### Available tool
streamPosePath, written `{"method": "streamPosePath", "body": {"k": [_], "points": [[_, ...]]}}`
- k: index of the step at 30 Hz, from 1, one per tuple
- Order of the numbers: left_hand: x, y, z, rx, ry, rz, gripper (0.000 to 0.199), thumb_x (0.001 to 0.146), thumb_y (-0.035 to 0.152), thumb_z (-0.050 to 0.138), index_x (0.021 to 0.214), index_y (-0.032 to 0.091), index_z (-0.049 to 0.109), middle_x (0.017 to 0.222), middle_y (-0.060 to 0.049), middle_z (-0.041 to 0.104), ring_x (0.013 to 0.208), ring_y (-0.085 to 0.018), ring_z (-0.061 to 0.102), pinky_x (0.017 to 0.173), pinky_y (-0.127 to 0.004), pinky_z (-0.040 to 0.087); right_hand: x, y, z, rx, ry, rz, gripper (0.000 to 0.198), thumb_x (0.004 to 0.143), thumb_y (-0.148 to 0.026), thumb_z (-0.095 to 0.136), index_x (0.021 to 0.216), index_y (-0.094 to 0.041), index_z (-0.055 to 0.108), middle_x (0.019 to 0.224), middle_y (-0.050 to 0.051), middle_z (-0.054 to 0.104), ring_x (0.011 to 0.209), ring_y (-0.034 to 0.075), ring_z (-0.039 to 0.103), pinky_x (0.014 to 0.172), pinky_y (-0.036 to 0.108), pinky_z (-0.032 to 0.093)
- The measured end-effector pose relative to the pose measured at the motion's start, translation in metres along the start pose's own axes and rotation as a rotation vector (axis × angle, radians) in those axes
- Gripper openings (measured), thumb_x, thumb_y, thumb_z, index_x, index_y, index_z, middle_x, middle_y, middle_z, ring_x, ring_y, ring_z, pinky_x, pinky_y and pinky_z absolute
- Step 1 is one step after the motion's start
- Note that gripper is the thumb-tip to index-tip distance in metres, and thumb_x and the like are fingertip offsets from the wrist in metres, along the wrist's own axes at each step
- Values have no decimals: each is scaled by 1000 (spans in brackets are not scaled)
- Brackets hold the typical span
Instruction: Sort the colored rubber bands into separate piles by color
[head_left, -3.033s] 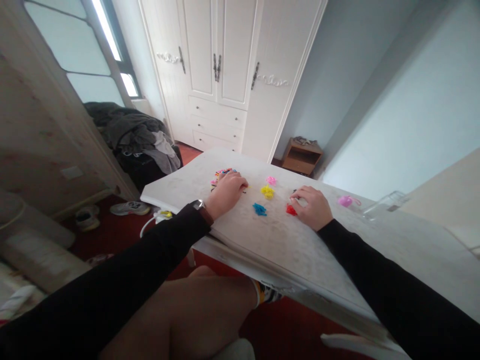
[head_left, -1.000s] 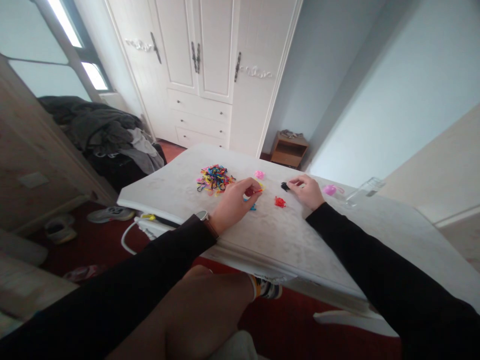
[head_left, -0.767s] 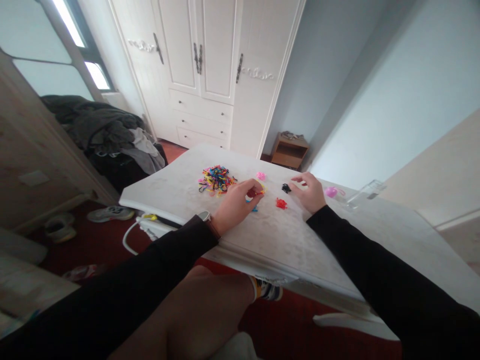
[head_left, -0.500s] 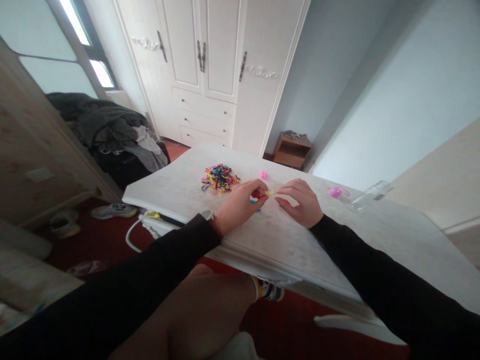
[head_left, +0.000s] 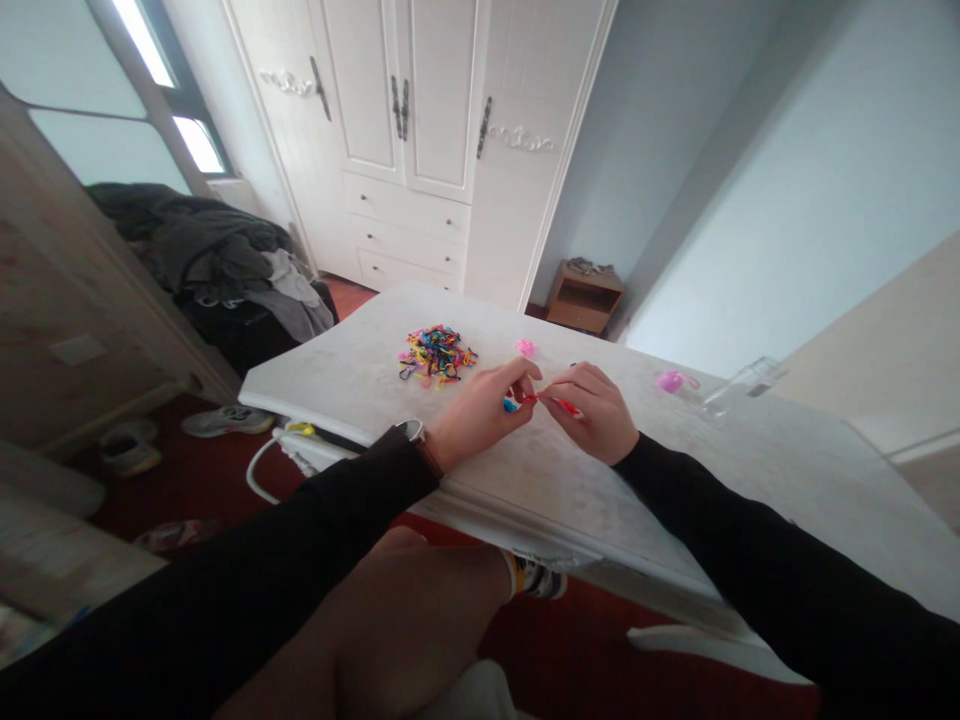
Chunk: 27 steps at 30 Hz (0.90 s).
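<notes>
My left hand [head_left: 487, 405] pinches a small red elastic band [head_left: 531, 398] between thumb and fingers, above the white table. My right hand [head_left: 589, 410] meets it fingertip to fingertip, also pinched, at the other end of the band. Blue bands [head_left: 511, 406] show beneath my left fingers, and red bands [head_left: 571, 408] lie by my right thumb, partly covered. Left of the hands spreads a loose pile of many-coloured bands [head_left: 437, 353]. Beyond the hands sits a small pink cluster of bands [head_left: 526, 348].
On the white table [head_left: 660, 500], a pink pouch-like item [head_left: 673, 381] lies to the right beside a clear plastic container [head_left: 742, 388]. A white cable [head_left: 259, 465] hangs at the left edge. A white wardrobe [head_left: 442, 90] stands behind.
My right hand has moved left and closed its fingertips against my left hand's. The yellow band that showed between the hands is now hidden.
</notes>
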<state>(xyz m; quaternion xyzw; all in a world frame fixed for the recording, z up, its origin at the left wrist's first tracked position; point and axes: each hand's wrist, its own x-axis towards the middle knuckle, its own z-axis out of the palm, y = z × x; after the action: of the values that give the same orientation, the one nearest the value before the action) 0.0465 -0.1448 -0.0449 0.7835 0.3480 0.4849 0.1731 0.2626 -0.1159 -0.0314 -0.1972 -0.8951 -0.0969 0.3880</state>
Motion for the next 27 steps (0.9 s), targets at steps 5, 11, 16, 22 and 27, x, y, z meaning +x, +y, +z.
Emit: {"method": "streamPosePath", "body": {"k": [5, 11, 16, 22, 27], "points": [[0, -1, 1, 31, 22, -24, 26, 84, 7, 67, 106, 22, 63, 85, 2, 71, 78, -14, 66, 76, -24, 51, -2, -1, 0, 26, 13, 101, 12, 102, -24, 61, 94, -27, 70, 91, 6, 72, 85, 23, 65, 74, 41, 54], [4, -13, -6, 136, 119, -44, 15, 85, 5, 62, 84, 19, 66, 85, -1, 71, 79, -15, 65, 79, -26, 51, -1, 7, -2, 17, 160, 218, 15, 100, -21, 59, 86, -25, 65, 82, 4, 66, 80, 22, 63, 71, 39, 52], [10, -26, -12, 188, 133, -166, 19, 83, 5, 61, 83, 18, 75, 89, -5, 75, 79, -18, 67, 81, -30, 53, -1, 14, -1, 29, 192, 289, 15, 96, -19, 59, 82, -25, 62, 78, 3, 64, 76, 21, 60, 68, 38, 50], [14, -32, -9, 241, 33, -210, 23, 87, 11, 59, 92, 17, 81, 99, -8, 77, 91, -22, 72, 94, -35, 56, -2, 13, 0, 35, 182, 302, 15, 96, -19, 59, 82, -25, 63, 79, 3, 65, 76, 21, 60, 69, 38, 50], [16, -34, -7, 268, -101, -178, 33, 100, 27, 53, 116, 15, 80, 119, -13, 75, 112, -27, 70, 109, -41, 51, -2, 14, 0, 36, 182, 295, 15, 95, -18, 60, 82, -24, 62, 78, 2, 63, 75, 20, 60, 69, 38, 50]]}}
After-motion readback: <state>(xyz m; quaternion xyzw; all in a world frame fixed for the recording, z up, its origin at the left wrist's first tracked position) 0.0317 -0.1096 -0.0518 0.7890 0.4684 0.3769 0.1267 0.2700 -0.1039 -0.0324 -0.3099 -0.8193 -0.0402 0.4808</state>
